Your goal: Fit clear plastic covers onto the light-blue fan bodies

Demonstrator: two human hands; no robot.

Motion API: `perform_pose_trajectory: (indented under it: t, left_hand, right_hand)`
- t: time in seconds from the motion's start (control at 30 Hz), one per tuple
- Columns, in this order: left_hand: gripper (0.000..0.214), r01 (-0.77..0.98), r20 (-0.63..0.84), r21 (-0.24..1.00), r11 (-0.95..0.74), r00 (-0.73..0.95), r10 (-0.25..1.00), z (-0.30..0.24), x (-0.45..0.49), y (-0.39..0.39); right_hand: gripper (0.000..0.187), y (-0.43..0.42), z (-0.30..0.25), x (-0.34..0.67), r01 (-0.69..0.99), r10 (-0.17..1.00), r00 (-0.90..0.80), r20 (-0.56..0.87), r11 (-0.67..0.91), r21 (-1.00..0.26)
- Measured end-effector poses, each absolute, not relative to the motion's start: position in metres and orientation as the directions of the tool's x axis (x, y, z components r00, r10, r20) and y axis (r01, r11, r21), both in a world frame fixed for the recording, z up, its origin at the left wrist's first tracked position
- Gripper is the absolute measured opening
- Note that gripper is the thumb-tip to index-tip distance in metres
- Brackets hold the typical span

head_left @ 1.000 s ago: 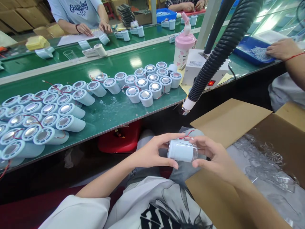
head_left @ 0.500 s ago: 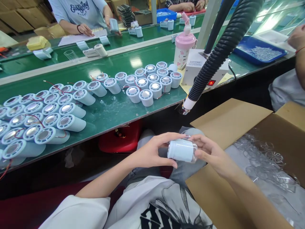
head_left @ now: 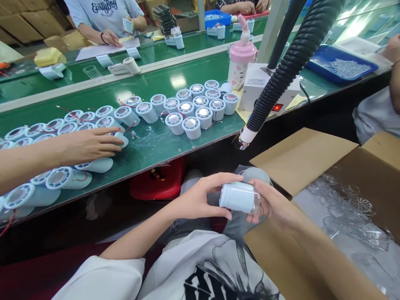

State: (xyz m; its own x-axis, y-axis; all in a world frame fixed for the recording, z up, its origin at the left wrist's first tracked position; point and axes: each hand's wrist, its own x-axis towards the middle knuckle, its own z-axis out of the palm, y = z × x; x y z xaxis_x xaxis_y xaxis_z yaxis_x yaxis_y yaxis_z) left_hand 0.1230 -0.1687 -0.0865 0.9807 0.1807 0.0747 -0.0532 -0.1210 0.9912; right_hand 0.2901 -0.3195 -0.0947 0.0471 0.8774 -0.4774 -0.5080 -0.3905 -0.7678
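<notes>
Over my lap I hold a light-blue cylinder (head_left: 238,197) with a clear plastic cover on its right end. It lies on its side. My left hand (head_left: 200,200) grips the left end between thumb and fingers. At the clear end, my right hand (head_left: 275,202) has its fingers wrapped around the cover, some of them hidden behind it. On the green bench ahead stand many similar light-blue cylinders (head_left: 191,127) with round silver discs on top and thin red wires. To my right an open cardboard box (head_left: 304,162) holds clear plastic parts (head_left: 356,221).
A black ribbed hose (head_left: 281,71) with a metal tip hangs by a white box-shaped device (head_left: 265,89) with a red-lit switch. Behind stands a pink-lidded bottle (head_left: 242,62). A co-worker's hand (head_left: 90,146) reaches over the cylinders from the left. A blue tray (head_left: 342,64) sits farther right.
A co-worker's arm has come in from the left onto the bench cylinders. My right hand has turned, its fingers shifting lower around the clear end. My left hand stays nearly still.
</notes>
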Motion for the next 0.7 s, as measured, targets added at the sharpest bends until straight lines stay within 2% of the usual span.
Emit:
perform_pose_trajectory:
  t: [0.17, 0.3, 0.53, 0.6, 0.7]
  left_hand:
    - [0.082, -0.09, 0.107, 0.99, -0.106, 0.98, 0.168, -0.089, 0.123, -0.168]
    - [0.082, -0.115, 0.132, 0.988, -0.106, 0.977, 0.168, -0.09, 0.124, -0.168]
    - [0.074, -0.123, 0.152, 0.978, -0.169, 0.973, 0.172, -0.088, 0.124, -0.168]
    - [0.068, -0.079, 0.112, 0.983, -0.168, 0.974, 0.195, -0.085, 0.124, -0.171]
    - [0.063, 0.023, 0.008, 0.992, -0.123, 0.969, 0.245, -0.079, 0.122, -0.175]
  right_hand:
    - [0.062, -0.318, -0.095, 0.285, -0.577, 0.84, 0.02, -0.543, -0.434, -0.692]
    - [0.064, -0.317, -0.092, 0.285, -0.597, 0.824, -0.08, -0.561, -0.49, -0.636]
    - [0.078, -0.316, -0.089, 0.284, -0.616, 0.729, -0.17, -0.663, -0.604, -0.506]
    - [0.073, -0.318, -0.093, 0.284, -0.561, 0.754, -0.144, -0.641, -0.596, -0.575]
    - [0.046, -0.325, -0.103, 0.286, -0.37, 0.865, 0.058, -0.498, -0.445, -0.815]
